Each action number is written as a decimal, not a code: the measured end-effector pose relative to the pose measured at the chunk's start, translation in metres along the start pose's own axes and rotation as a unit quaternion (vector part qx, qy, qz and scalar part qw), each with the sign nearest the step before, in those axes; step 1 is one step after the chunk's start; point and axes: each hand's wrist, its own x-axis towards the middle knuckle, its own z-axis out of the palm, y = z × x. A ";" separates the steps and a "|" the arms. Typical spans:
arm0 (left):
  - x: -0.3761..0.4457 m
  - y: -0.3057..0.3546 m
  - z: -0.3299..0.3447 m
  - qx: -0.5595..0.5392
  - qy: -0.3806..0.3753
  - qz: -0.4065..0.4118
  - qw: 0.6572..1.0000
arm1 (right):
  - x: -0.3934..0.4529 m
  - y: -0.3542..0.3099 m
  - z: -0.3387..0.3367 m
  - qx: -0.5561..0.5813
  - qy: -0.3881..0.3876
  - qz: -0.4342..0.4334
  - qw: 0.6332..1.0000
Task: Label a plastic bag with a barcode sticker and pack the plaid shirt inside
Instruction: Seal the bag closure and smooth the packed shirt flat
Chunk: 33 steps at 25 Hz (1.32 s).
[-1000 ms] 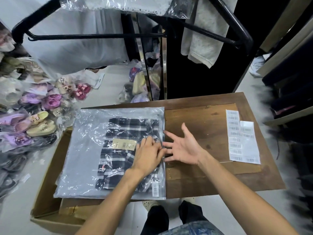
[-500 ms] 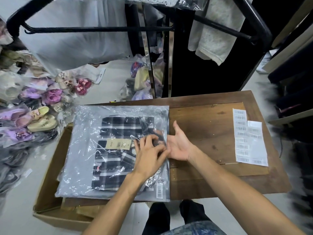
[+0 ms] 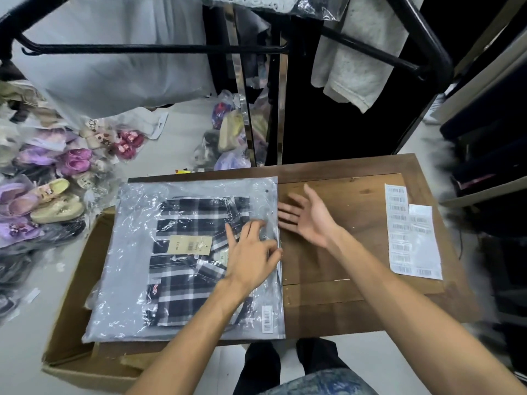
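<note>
- Out of the plastic bag (image 3: pixel 137 252) since a moment ago, the right hand (image 3: pixel 309 216) hovers open-palmed, empty, above the table (image 3: pixel 356 303).
- Left hand (image 3: pixel 251 252) presses spread fingers on the bagged plaid shirt (image 3: pixel 188 218), gripping nothing.

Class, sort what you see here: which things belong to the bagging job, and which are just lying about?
Job:
plastic bag
plaid shirt inside it
barcode sticker on the bag
sticker sheets
left hand
right hand

Lying about:
bagged shoes
cardboard box
hanging grey garment
</note>
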 end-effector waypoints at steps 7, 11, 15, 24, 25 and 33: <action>0.029 -0.005 -0.008 0.006 -0.106 0.039 0.994 | 0.028 -0.030 0.008 -0.130 0.096 -0.066 0.985; 0.057 -0.023 -0.014 -0.016 -0.101 0.053 0.993 | 0.043 -0.035 0.017 -0.263 0.133 -0.082 0.952; 0.111 -0.043 -0.023 -0.082 -0.103 0.003 0.991 | 0.053 -0.039 0.026 -0.362 0.171 -0.097 0.911; 0.160 -0.030 -0.039 0.039 -0.175 0.004 0.984 | 0.075 -0.042 0.037 -0.520 0.282 -0.113 0.798; 0.161 -0.030 -0.041 0.046 -0.170 0.003 0.984 | 0.074 -0.042 0.040 -0.543 0.285 -0.113 0.782; 0.164 -0.022 -0.060 0.097 -0.236 -0.001 0.967 | 0.068 -0.031 0.053 -0.615 0.309 -0.120 0.716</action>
